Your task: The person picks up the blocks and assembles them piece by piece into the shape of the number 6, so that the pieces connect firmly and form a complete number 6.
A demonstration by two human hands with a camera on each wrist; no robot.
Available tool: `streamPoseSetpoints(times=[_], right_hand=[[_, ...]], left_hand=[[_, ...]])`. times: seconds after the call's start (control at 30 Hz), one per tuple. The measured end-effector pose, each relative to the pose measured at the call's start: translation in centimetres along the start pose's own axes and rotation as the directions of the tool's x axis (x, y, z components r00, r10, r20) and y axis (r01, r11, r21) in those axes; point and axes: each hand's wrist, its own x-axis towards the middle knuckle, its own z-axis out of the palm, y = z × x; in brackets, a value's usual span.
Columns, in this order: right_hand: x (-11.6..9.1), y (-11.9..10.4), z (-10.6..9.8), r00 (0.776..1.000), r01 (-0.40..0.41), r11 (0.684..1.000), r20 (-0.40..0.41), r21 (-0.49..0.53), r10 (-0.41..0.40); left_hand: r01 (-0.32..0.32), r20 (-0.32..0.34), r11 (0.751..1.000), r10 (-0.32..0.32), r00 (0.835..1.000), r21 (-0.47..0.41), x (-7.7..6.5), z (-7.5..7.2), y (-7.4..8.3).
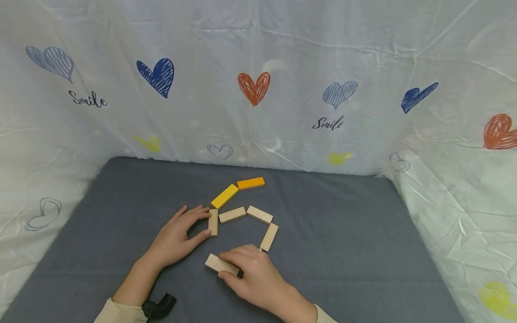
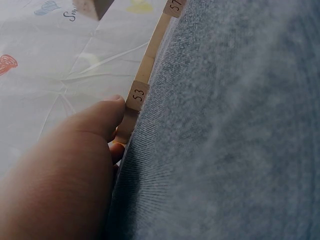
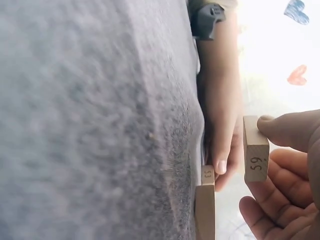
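Note:
My right hand [image 1: 252, 273] pinches a plain wooden block [image 1: 220, 264] between thumb and fingers. In the right wrist view this block [image 3: 256, 150] is off the table, a printed number on its end. My left hand [image 1: 177, 237] lies on the table, its fingertips and thumb touching the left long side of another plain block [image 1: 213, 223]. The left wrist view shows "53" on that block's end [image 2: 137, 95], right by the thumb. Three more plain blocks [image 1: 232, 215] [image 1: 260, 214] [image 1: 269, 237] curve round to the right, and a bit of another peeks out beside my right fingers.
A yellow block [image 1: 225, 196] and an orange block [image 1: 251, 183] continue the line at the back. All lie on a dark grey cloth-covered table [image 1: 343, 251]. Behind and beside it hangs a white curtain [image 1: 291, 40] with hearts. A black device [image 1: 159, 307] sits at my left wrist.

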Motion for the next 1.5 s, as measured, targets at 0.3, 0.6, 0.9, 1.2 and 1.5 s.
streamPoseSetpoints(times=[0.3,0.6,0.9,1.2,1.5], right_hand=[[1.1,0.7,0.5,0.999,-0.032,0.999,-0.029,-0.024,0.031],[2.0,0.9,0.9,0.994,-0.103,0.995,-0.023,-0.002,0.103],[2.7,1.3,1.5,0.989,-0.148,0.989,-0.018,-0.016,0.148],[3.0,1.5,2.1,0.984,-0.177,0.984,-0.017,-0.021,0.177],[3.0,1.9,2.8,0.979,-0.201,0.979,-0.042,-0.038,0.199]], left_hand=[[0.007,0.004,1.0,-0.007,1.0,0.002,0.0,0.0,0.0],[0.0,-0.002,1.0,0.0,1.0,0.001,0.0,0.1,-0.1],[-0.004,-0.011,1.0,0.004,1.0,-0.004,-0.2,-0.1,-0.1],[-0.021,-0.016,1.0,0.02,1.0,-0.013,-0.1,0.2,-0.1],[-0.012,-0.013,1.0,0.012,1.0,-0.006,-0.1,-0.1,0.0]])
